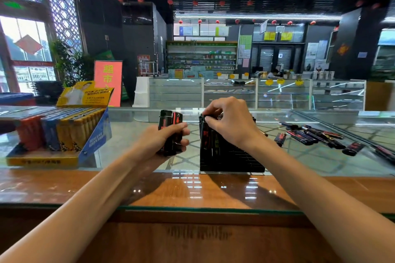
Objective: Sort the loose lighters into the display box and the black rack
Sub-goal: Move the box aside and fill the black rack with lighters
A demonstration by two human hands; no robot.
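Lighters lie loose on the glass counter to our right, light stiff plastic bodies, glossy and likely slick; we judge the flat sides the best hold; our left hand has its fingers curled round a black bundle; our right hand pinches a single lighter by its top at the black rack; the cardboard display box stands left, well apart
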